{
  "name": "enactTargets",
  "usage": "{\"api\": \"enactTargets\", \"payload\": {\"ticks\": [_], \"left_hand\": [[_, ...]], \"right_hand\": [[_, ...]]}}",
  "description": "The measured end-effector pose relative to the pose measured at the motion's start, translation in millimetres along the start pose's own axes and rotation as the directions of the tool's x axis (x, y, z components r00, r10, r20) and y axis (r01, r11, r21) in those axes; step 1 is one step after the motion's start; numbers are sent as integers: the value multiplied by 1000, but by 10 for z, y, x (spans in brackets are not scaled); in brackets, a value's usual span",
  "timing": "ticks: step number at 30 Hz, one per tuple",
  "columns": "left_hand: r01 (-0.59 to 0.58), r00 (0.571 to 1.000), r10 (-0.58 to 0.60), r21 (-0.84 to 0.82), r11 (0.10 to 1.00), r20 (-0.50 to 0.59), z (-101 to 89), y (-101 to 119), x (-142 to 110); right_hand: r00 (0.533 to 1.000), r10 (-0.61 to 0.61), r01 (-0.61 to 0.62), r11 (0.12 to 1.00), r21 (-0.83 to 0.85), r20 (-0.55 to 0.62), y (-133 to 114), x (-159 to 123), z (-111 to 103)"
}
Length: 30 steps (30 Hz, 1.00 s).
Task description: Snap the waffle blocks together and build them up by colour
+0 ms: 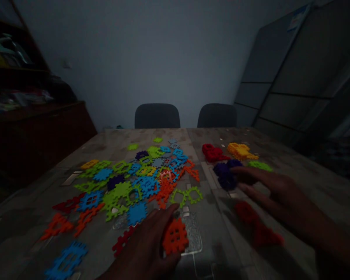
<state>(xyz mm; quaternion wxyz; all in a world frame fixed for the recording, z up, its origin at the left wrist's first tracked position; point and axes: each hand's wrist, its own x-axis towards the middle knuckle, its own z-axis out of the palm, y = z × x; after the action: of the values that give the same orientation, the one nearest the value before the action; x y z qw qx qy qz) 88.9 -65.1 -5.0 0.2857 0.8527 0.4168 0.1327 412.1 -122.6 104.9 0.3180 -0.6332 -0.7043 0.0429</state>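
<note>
"What am I holding?"

"Your left hand [150, 241] grips an orange, square, toothed plastic piece [175, 235] over the near part of the table [218, 237] — likely light and stiff, so pinch opposite edges."

"And my right hand [282, 198]?"

"Open, by the dark purple, notched plastic cluster [226, 179] — I can't tell if you're touching it. Cup its outer sides; joints may slip."

The left hand [147, 243], at the near edge, and the right hand [275, 190] are both bare, with slim, slightly tapering fingers. The right forearm [315, 227] is bare too, widening smoothly from the wrist. Dim light and blur hide finer details of skin and nails.
</note>
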Motion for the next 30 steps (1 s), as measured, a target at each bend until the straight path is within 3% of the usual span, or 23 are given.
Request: {"api": "enactTargets", "payload": {"ticks": [3, 6, 10, 14, 21, 30], "left_hand": [[-14, 999, 15, -18, 1000, 35, -99, 310, 188], [-115, 990, 118, -38, 993, 79, -82, 724, 449], [-294, 952, 296, -40, 955, 79, 145, 1245, 815], [-363, 931, 359, 58, 930, 65, 431, 1570, 1120], [-379, 923, 357, 195, 904, 141, 726, 1655, 1386], [-376, 923, 345, 212, 902, 171, 784, 1624, 1396]], "right_hand": [[987, 148, -146, 988, 51, -57, 347, -78, -254], [947, 315, -300, 939, 168, -66, 682, -214, -255], [893, 442, -397, 865, 306, -89, 971, -356, -67], [901, 415, -355, 873, 336, -126, 1044, -390, -1], [934, 321, -279, 930, 241, -156, 888, -402, -102], [965, 233, -205, 957, 207, -122, 815, -421, -75]]}}
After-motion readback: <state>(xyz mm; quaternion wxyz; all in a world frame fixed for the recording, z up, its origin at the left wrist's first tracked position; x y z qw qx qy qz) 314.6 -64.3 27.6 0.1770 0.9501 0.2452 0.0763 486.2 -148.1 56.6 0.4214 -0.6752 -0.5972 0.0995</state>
